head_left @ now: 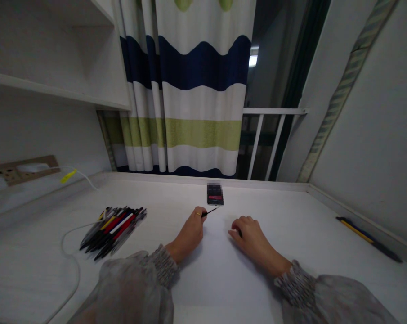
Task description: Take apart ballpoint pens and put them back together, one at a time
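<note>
My left hand (190,230) is closed over the middle of the white desk, with a ring on one finger. It pinches a thin dark pen-like stick (211,211), thicker and black near the fingers and slim toward its pale tip, which points right. Facing it, a short way to the right, is my right hand (252,237), its fingers curled round a small black piece (239,233) that is mostly hidden. Just beyond the left hand lies a phone (215,194) with a dark, partly blurred screen.
Many pens (114,229) lie in a pile at the left, beside a white cable (75,261). Two long dark pens or pencils, one partly yellow (358,233), lie along the right wall. A power strip (31,168) is at the left wall; a curtain (203,103) hangs behind the desk (149,193).
</note>
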{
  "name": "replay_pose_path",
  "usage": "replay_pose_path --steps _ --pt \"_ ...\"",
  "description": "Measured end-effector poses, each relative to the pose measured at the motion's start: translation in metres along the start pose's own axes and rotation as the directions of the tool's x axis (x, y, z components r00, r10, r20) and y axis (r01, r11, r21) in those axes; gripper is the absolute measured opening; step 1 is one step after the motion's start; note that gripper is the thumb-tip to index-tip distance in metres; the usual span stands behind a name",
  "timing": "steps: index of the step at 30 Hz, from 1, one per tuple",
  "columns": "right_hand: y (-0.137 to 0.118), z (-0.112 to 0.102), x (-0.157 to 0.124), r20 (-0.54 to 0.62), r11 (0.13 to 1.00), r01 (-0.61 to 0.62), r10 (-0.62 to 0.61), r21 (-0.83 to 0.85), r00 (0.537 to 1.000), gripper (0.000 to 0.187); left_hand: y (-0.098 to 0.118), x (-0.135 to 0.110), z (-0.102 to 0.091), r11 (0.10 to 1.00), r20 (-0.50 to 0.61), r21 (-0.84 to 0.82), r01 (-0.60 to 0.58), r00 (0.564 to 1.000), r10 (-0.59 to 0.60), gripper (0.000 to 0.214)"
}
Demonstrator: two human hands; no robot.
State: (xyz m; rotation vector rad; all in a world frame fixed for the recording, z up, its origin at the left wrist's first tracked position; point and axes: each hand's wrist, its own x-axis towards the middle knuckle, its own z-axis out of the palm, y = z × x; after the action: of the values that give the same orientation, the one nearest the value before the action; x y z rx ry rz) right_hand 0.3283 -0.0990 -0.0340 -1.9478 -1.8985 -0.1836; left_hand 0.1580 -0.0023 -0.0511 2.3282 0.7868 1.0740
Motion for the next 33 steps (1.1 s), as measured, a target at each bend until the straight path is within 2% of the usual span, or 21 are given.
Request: replay_pose_path --steps 5,9,13,16,21,24,29,31,33 --pt "-0.005 0.009 -0.001 0.115 0.998 0.01 -0.003 -0.063 0.993 0.009 -0.009 -0.002 0.011 0.994 0.021 -0.061 -0.096 0.995 0.098 0.02" --pt "-0.005 0.015 -0.001 0.117 0.997 0.041 -0.033 -0.071 0.993 0.011 -0.001 -0.005 0.011 0.991 0.051 -0.085 -0.102 0.993 0.107 0.019" --pt "-0.006 0.015 -0.002 0.056 0.996 0.078 -0.076 -0.03 0.995 0.014 0.012 -0.007 0.004 0.998 0.114 -0.047 -0.044 0.992 0.049 0.019" --pt "-0.009 0.012 -0.002 -0.021 0.99 0.11 -0.108 0.089 0.994 0.016 0.018 -0.007 0.001 0.997 0.19 -0.013 -0.075 0.979 0.076 0.016" --pt "-0.017 0.008 -0.004 -0.174 0.902 0.284 -0.238 0.325 0.956 0.011 0.024 -0.007 -0.002 0.992 0.283 -0.008 -0.127 0.951 0.124 0.012" --pt "-0.019 0.008 -0.006 -0.224 0.858 0.326 -0.254 0.397 0.941 0.01 0.027 -0.008 -0.003 0.991 0.31 -0.026 -0.128 0.942 0.13 0.012" --pt "-0.018 0.008 -0.007 -0.216 0.842 0.316 -0.242 0.438 0.946 0.009 0.023 -0.007 -0.002 0.989 0.283 -0.049 -0.138 0.948 0.146 0.012" --pt "-0.015 0.006 -0.006 -0.208 0.884 0.266 -0.198 0.385 0.958 0.014 0.021 -0.006 -0.002 0.989 0.253 -0.051 -0.136 0.957 0.144 0.012" --pt "-0.01 0.002 -0.003 -0.179 0.955 0.147 -0.102 0.258 0.979 0.017 0.02 -0.005 -0.004 0.992 0.206 -0.043 -0.121 0.97 0.128 0.011"
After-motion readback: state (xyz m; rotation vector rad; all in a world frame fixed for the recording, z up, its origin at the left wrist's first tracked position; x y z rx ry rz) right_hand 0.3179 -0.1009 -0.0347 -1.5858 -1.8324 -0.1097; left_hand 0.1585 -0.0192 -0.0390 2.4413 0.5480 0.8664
